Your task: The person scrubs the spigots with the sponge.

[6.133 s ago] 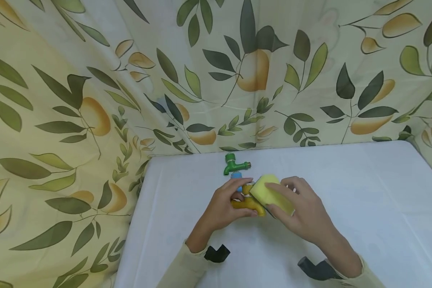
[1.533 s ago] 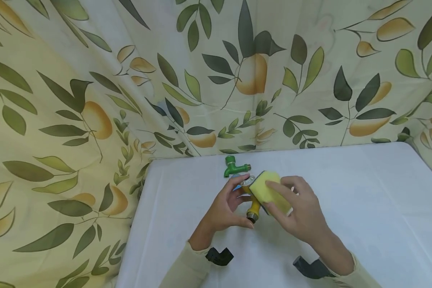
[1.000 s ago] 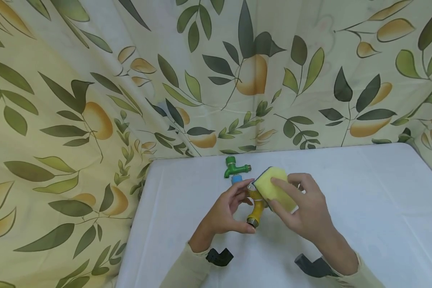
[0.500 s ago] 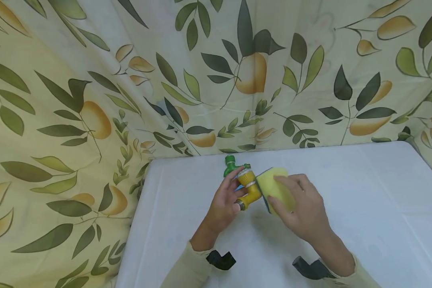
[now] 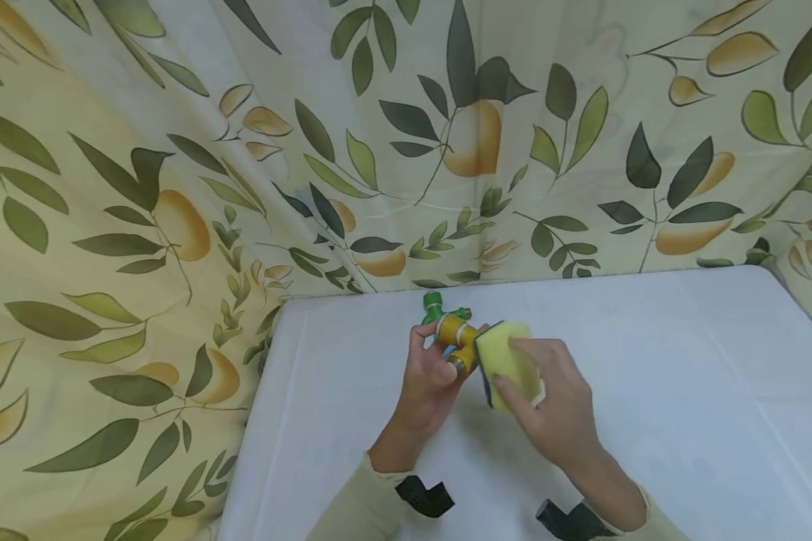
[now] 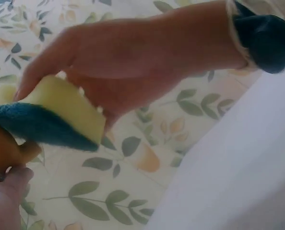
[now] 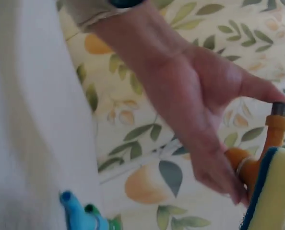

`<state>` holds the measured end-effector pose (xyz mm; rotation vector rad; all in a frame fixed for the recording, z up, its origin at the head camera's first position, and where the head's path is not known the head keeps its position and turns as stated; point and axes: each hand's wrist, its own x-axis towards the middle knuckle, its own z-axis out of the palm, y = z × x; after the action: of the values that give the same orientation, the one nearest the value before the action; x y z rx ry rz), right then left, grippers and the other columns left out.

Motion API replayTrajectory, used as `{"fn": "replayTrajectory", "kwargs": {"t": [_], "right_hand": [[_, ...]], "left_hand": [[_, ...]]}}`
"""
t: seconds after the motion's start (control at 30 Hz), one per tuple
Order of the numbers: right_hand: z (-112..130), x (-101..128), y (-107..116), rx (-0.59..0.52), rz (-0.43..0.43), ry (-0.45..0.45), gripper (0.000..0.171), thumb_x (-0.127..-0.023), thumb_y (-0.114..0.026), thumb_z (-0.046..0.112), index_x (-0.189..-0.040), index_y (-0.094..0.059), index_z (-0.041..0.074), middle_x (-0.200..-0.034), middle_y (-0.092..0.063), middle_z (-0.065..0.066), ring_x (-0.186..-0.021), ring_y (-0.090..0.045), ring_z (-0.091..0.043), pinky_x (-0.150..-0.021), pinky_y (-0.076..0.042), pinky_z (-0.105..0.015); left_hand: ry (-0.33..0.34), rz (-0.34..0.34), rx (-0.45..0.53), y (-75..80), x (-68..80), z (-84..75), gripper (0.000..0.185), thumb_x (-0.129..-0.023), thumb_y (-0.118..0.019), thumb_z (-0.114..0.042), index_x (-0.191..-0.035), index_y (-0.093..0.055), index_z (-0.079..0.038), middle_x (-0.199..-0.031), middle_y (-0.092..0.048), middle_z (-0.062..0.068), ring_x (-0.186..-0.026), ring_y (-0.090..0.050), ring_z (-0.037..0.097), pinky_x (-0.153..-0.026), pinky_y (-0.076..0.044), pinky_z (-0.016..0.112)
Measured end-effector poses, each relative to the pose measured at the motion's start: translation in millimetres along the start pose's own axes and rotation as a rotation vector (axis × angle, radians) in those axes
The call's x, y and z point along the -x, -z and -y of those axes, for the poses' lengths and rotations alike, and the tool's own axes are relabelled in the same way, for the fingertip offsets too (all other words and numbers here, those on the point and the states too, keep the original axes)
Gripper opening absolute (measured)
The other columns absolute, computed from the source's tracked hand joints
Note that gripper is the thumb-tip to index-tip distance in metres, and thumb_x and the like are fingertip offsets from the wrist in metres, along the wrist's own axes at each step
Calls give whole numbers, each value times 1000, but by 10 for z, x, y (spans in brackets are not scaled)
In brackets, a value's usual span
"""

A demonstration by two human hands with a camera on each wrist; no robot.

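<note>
A yellow tap (image 5: 455,329) is gripped in my left hand (image 5: 428,383), with the thumb at its metal-threaded end. In the right wrist view the tap (image 7: 277,127) shows its dark threaded tip against the thumb, and fingers curl round the knob end. My right hand (image 5: 553,394) pinches a yellow sponge (image 5: 510,364) between thumb and fingers. The sponge's dark blue-green scouring side (image 6: 41,125) lies against the tap's body in the left wrist view. Both hands are raised over the table, close together.
Behind the left hand, a green tap (image 5: 434,302) lies near the back edge of the white-covered table (image 5: 649,361). A blue tap (image 7: 77,213), mostly hidden in the head view, lies beside it. A leaf-and-fruit patterned curtain (image 5: 568,150) hangs behind and to the left.
The left hand has turned the yellow tap over, so its knob now points up-left and its threaded end toward the thumb. The sponge has shifted slightly left and stays with the tap.
</note>
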<state>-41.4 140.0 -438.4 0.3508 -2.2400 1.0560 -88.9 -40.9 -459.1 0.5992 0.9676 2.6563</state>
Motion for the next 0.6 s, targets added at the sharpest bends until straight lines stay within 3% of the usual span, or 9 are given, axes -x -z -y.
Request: {"fn": "replayTrajectory", "kwargs": {"t": [0.1,0.2,0.4,0.6], "right_hand": [[39,11,-10,-121,21,-47,57,-77,-79,8,-131,-62,7,-104,-62,-2,-87,-50,-6,-74,-41,-14],[68,29,-28,-214,51,6,61,-74,-79,5,-132,-61,5,-102,-62,0,-85,-50,-6,-70,-40,-16],[50,46,-72,-197,23,39,55,-78,-80,15,-130,-65,8,-102,-63,2,-88,-50,-6,-68,-39,-16],[13,35,-69,-212,20,47,52,-79,-80,18,-128,-66,7,-106,-65,-5,-88,-51,-6,-68,-40,-17]], "left_hand": [[-4,-19,-21,-24,-1,34,74,-83,-87,-30,-130,-31,-20,-147,-41,10,-133,-58,26,-107,-51,29],[-17,-33,-35,-43,5,41,74,-83,-86,-33,-129,-29,-22,-149,-39,10,-136,-56,27,-109,-49,30],[-39,-36,-51,-54,16,21,75,-83,-85,-38,-128,-28,-23,-151,-36,11,-139,-53,29,-112,-46,31],[-42,-33,-84,-20,14,33,72,-84,-85,-32,-127,-28,-23,-155,-32,14,-140,-52,28,-110,-48,28]]}}
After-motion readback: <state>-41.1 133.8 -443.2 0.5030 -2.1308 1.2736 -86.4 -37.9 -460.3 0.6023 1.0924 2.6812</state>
